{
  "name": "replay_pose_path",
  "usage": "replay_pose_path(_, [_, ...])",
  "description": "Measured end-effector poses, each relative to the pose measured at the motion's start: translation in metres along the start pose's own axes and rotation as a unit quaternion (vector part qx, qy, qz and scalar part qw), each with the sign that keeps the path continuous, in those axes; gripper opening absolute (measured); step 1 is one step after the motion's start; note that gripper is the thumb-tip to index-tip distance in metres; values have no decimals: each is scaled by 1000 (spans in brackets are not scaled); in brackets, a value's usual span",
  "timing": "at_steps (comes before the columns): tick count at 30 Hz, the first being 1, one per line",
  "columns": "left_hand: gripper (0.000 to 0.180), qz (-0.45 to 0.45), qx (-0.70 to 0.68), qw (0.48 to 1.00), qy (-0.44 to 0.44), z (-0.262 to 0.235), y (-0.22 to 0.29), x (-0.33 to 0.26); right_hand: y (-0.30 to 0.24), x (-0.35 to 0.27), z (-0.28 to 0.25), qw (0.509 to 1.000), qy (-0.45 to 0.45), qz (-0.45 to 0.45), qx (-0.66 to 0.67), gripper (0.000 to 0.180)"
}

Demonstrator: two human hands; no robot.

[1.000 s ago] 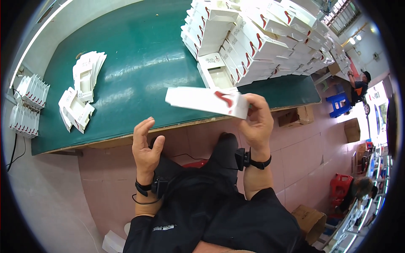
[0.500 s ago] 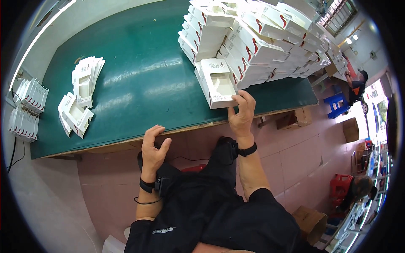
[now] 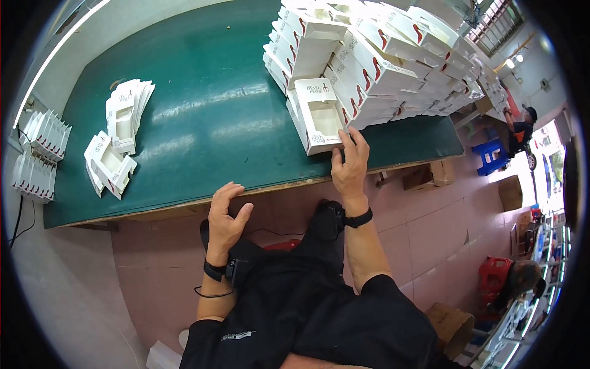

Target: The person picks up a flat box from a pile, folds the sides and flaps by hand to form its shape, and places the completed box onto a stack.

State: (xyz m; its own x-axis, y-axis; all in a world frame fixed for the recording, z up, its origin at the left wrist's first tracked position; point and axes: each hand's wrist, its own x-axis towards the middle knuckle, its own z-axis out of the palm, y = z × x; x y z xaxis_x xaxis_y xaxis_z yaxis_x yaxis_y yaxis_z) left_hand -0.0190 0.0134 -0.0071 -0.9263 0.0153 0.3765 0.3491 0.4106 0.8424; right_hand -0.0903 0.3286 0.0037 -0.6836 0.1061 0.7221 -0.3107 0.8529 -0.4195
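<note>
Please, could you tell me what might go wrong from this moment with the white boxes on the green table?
1. The right hand has its fingertips at the near right corner of the nearest white box; too hard a push could dent it or press it into the stacked boxes beside it.
2. Those are piled several layers high and look slightly uneven, so a knock might shift them or drop some off the green table.

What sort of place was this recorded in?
Probably a small packing workshop, though I can't be certain: a long green-topped table carries a large stack of white boxes, a fanned pile of white cartons lies toward its left, and a brown cardboard box stands on the floor.
</note>
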Motion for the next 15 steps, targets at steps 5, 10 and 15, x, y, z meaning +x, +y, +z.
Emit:
replay_pose_path(5, [37, 4, 5, 1000, -1, 0, -1, 1, 7, 6, 11, 1000, 21, 1, -11, 50])
replay_pose_path(10, [37, 18, 15, 1000, 1, -4, -6, -2, -2, 9, 21, 999, 32, -2, -11, 46])
replay_pose_path(15, [37, 29, 8, 999, -9, -2, -3, 0, 1, -1, 10, 996, 74, -20, -38, 41])
